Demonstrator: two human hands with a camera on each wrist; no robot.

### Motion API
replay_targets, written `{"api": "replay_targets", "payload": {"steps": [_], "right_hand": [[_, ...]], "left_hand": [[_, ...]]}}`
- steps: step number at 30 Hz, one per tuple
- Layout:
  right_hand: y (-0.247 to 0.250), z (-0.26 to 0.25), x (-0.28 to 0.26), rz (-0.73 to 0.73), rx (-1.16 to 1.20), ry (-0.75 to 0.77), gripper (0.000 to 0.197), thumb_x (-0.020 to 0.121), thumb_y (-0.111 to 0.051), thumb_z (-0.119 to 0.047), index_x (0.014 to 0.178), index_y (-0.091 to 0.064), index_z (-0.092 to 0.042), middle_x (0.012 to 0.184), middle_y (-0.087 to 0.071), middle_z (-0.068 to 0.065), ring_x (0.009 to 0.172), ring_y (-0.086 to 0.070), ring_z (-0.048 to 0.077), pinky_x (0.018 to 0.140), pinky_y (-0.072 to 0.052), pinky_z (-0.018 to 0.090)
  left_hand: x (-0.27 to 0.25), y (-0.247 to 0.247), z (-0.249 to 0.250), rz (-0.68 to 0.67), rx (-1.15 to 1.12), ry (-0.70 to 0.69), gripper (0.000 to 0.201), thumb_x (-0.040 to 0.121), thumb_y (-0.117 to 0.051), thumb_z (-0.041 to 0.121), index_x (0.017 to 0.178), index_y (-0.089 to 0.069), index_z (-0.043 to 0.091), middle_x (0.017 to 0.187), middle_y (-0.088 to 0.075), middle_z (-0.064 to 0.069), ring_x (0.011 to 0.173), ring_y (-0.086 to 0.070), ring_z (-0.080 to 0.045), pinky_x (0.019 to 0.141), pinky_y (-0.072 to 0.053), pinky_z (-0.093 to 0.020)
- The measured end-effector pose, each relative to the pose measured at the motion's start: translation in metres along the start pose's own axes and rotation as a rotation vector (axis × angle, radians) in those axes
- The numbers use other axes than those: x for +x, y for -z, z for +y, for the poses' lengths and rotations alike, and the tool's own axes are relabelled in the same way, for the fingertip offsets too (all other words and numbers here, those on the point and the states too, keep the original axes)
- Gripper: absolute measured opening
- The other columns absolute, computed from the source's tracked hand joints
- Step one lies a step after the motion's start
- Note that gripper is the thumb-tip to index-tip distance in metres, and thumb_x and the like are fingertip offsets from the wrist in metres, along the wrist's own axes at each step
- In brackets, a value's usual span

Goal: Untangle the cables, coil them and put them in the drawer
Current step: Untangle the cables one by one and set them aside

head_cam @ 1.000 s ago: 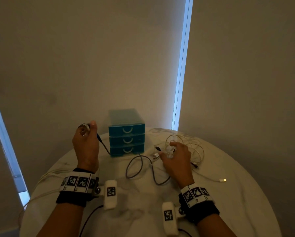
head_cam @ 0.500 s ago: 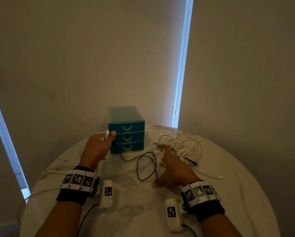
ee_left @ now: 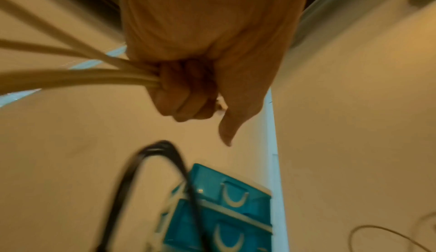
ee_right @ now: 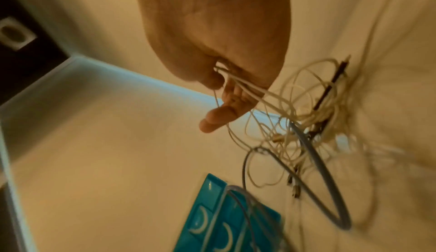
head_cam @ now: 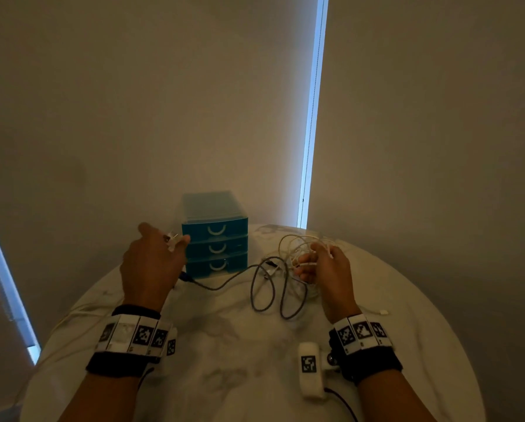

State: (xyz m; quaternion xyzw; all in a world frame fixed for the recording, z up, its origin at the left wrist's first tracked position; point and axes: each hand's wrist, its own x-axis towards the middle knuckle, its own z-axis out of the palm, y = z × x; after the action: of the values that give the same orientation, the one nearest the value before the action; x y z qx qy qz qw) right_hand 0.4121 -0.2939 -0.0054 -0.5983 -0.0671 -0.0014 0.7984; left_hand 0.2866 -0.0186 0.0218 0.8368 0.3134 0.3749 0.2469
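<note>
My left hand [head_cam: 171, 240] hovers just left of the teal three-drawer unit [head_cam: 215, 239], all drawers closed. It pinches a small pale plug, and in the left wrist view its fist [ee_left: 188, 95] grips several pale cable strands [ee_left: 82, 69]. A dark cable [head_cam: 224, 283] runs from under that hand to loose loops [head_cam: 264, 290] mid-table. My right hand [head_cam: 311, 260] holds thin strands of the white cable tangle [head_cam: 297, 243], lifted slightly; the right wrist view shows the strands [ee_right: 250, 90] pinched between its fingers [ee_right: 220, 90].
The round marble table [head_cam: 239, 360] stands against a beige wall. A white connector end [head_cam: 383, 312] lies near the right edge. A pale cable [head_cam: 72, 315] trails off the table's left side. A bright window strip [head_cam: 311, 132] rises behind the drawers.
My left hand came down from a raised position to beside the drawer unit, drawing the dark cable leftward. My right hand went from resting on the table to lifting the white tangle.
</note>
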Motion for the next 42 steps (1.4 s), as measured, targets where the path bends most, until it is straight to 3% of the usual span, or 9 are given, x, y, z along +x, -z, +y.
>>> {"api": "replay_targets", "payload": {"steps": [6, 11, 14, 20, 26, 30, 33, 37, 42], "right_hand": [[-0.002, -0.008, -0.002, -0.064, 0.008, -0.010, 0.032, 0.111, -0.050, -0.032, 0.121, -0.067, -0.007, 0.096, -0.081, 0.011, 0.052, -0.064, 0.018, 0.041, -0.039, 0.023], [-0.001, -0.007, -0.001, -0.072, 0.051, 0.067, 0.025, 0.110, -0.055, -0.024, 0.124, -0.068, -0.009, 0.088, -0.073, 0.016, 0.050, -0.054, 0.014, 0.045, -0.040, 0.023], [-0.001, -0.003, -0.002, -0.064, 0.118, 0.126, 0.023, 0.108, -0.054, -0.014, 0.126, -0.066, -0.021, 0.082, -0.071, 0.016, 0.054, -0.052, 0.015, 0.049, -0.037, 0.027], [0.003, -0.001, -0.001, -0.018, -0.043, 0.125, 0.027, 0.089, -0.050, 0.004, 0.082, -0.074, -0.008, 0.074, -0.060, 0.014, 0.056, -0.049, 0.015, 0.050, -0.041, 0.026], [0.007, 0.011, -0.003, -0.090, -0.385, 0.029, 0.017, 0.075, -0.061, -0.019, 0.064, -0.071, -0.010, 0.070, -0.066, 0.001, 0.071, -0.059, 0.021, 0.070, -0.047, 0.038], [0.015, 0.001, 0.007, 0.152, -0.176, 0.094, 0.034, 0.079, -0.071, -0.040, 0.091, -0.062, -0.010, 0.105, -0.061, 0.006, 0.086, -0.060, 0.022, 0.068, -0.044, 0.030], [0.013, -0.009, -0.003, 0.240, -0.314, 0.274, 0.030, 0.093, -0.075, -0.041, 0.110, -0.059, -0.023, 0.116, -0.054, 0.001, 0.104, -0.057, 0.021, 0.079, -0.046, 0.030], [-0.009, 0.001, -0.016, -0.224, -0.489, 0.352, 0.032, 0.092, -0.079, -0.043, 0.119, -0.062, -0.041, 0.085, -0.071, -0.004, 0.080, -0.068, 0.005, 0.076, -0.054, 0.022], [-0.025, 0.037, -0.017, -0.453, -0.701, 0.285, 0.023, 0.101, -0.070, -0.041, 0.121, -0.074, -0.032, 0.096, -0.073, -0.008, 0.088, -0.065, 0.000, 0.079, -0.047, 0.017]], "left_hand": [[-0.033, -0.021, 0.056, -0.268, -0.189, -0.373, 0.027, 0.092, -0.073, 0.060, 0.102, -0.066, 0.035, 0.094, -0.076, 0.009, 0.081, -0.070, -0.008, 0.070, -0.062, -0.037], [-0.016, -0.068, 0.091, -0.568, 0.133, -0.486, 0.048, 0.096, -0.063, 0.068, 0.128, -0.072, 0.033, 0.120, -0.075, 0.004, 0.110, -0.070, -0.018, 0.093, -0.057, -0.037], [-0.013, -0.095, 0.086, -0.671, 0.252, -0.507, 0.051, 0.095, -0.061, 0.070, 0.108, -0.081, 0.026, 0.107, -0.078, -0.001, 0.100, -0.072, -0.022, 0.084, -0.059, -0.036], [0.009, -0.096, 0.074, -0.415, -0.100, -0.278, 0.039, 0.099, -0.060, 0.063, 0.083, -0.078, 0.032, 0.090, -0.077, 0.000, 0.087, -0.071, -0.023, 0.083, -0.060, -0.039], [0.024, -0.035, 0.094, 0.055, -0.753, -0.115, 0.033, 0.105, -0.058, 0.053, 0.105, -0.080, 0.028, 0.097, -0.075, 0.007, 0.085, -0.063, 0.001, 0.069, -0.049, -0.017], [0.021, -0.019, 0.091, 0.044, -0.895, -0.150, 0.033, 0.103, -0.059, 0.058, 0.110, -0.079, 0.034, 0.112, -0.075, 0.009, 0.105, -0.065, -0.005, 0.086, -0.048, -0.022], [0.010, -0.014, 0.088, -0.046, -0.940, -0.207, 0.027, 0.104, -0.060, 0.052, 0.112, -0.080, 0.036, 0.097, -0.072, 0.016, 0.081, -0.059, -0.001, 0.077, -0.047, -0.023], [-0.007, -0.014, 0.088, -0.114, -1.009, -0.223, 0.025, 0.107, -0.059, 0.042, 0.114, -0.080, 0.030, 0.061, -0.052, 0.017, 0.054, -0.047, 0.002, 0.053, -0.044, -0.016], [-0.013, -0.026, 0.076, -0.276, -1.069, -0.270, 0.030, 0.107, -0.054, 0.046, 0.113, -0.078, 0.029, 0.062, -0.033, 0.001, 0.054, -0.028, -0.013, 0.050, -0.026, -0.029]]}}
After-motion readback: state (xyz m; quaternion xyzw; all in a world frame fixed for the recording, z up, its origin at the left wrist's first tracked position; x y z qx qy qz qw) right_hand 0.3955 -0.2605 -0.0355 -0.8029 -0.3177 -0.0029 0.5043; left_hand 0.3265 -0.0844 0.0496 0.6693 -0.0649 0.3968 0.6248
